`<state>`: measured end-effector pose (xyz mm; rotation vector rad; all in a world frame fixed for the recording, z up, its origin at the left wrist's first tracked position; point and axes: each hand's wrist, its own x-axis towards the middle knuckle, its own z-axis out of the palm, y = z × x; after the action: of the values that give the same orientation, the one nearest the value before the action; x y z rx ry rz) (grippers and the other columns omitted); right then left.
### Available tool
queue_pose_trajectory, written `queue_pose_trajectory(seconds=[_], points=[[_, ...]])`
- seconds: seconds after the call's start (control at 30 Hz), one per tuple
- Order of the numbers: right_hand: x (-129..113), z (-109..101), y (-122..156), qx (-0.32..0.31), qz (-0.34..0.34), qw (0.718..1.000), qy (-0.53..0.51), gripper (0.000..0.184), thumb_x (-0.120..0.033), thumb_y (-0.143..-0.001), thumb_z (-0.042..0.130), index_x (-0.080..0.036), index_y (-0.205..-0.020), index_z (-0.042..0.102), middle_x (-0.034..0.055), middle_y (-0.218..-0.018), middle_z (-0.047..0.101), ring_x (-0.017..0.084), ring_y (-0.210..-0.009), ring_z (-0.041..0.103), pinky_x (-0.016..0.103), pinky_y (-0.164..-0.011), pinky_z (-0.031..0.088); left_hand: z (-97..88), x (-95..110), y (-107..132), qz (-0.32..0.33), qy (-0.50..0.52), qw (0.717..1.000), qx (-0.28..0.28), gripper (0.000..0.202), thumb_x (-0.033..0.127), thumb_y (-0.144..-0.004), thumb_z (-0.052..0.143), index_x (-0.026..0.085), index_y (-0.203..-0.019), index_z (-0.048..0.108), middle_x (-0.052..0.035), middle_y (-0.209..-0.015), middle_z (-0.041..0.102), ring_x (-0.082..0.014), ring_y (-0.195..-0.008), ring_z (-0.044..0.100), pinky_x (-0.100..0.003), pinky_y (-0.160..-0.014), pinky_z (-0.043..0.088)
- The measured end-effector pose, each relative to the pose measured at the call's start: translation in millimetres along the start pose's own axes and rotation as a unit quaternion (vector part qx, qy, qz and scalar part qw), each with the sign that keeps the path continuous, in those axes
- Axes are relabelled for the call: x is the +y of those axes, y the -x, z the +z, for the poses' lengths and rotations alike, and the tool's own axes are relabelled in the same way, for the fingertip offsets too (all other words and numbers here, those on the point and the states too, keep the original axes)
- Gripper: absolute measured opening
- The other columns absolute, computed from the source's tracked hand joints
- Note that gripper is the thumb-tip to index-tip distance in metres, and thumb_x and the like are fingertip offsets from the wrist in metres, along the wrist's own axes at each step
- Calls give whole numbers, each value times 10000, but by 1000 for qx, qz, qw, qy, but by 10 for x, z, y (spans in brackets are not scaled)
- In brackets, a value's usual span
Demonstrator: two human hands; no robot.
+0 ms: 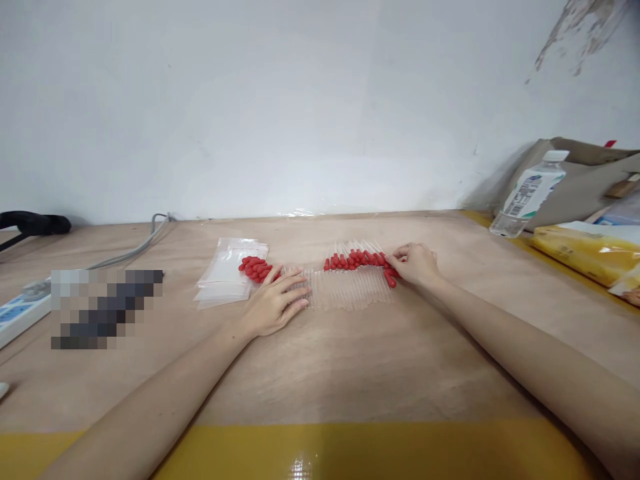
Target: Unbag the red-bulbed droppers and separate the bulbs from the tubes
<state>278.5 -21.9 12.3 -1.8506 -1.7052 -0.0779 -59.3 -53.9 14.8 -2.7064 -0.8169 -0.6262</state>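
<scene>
- Risk: clear tubes [350, 291] may roll or fan out if L hand [277, 303] presses sideways; R hand [414, 265] might nudge the end bulb further askew.
- Look: tubes thin, see-thru, side by side; red bulbs [357, 259] rounded, bunched along their far ends.
- Loc.: row approx. mid-surface [350, 373], nearer back edge than front.
- Grip: L hand flat, fingers spread over tubes' L end; R fingertips at R-end bulbs, can't tell if pinching.

A wood-grain tabletop [350, 373] is edged with yellow tape [240, 453] and backed by a white wall [250, 100] bearing a flaked patch [583, 33].
</scene>
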Motion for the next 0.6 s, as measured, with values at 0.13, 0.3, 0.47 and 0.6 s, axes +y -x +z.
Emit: queue_pose_trajectory(seconds=[0.13, 0.3, 0.47, 0.6], points=[[-55, -23, -23, 3, 55, 997, -45, 283, -440, -724, 524, -222, -633, 679, 52, -700, 674, 232, -757, 597, 393, -762, 412, -7, 8, -7, -3, 4, 1000, -5, 278, 302, -887, 415, 212, -1075, 599, -72, -1170, 577, -220, -1213, 420, -489, -1046, 236], [-80, -86, 25, -14, 103, 979, -177, 321, -485, -723, 541, -191, -706, 669, 47, -605, 652, 208, -640, 610, 326, -634, 450, -7, 5, 1, -3, 1, 1000, 5, 279, 305, -876, 437, 212, -1088, 592, -74, -1184, 569, -222, -1210, 423, -483, -1045, 250], [-160, -79, 319, 35, -61, 972, -223, 265, -418, -773, 528, -189, -853, 636, 55, -776, 666, 189, -694, 603, 337, -675, 449, 2, 89, -36, -7, -29, 998, 61, 402, 273, -865, 457, 171, -1253, 457, -113, -1309, 462, -232, -1249, 374, -466, -1049, 271], [-340, -55, 617, 68, -265, 949, -158, 111, -292, -779, 553, -226, -836, 622, 33, -806, 650, 205, -825, 570, 439, -854, 337, 14, 242, -114, 3, -46, 993, 110, 455, 233, -866, 455, 154, -1308, 379, -128, -1348, 411, -234, -1271, 343, -450, -1044, 305]])
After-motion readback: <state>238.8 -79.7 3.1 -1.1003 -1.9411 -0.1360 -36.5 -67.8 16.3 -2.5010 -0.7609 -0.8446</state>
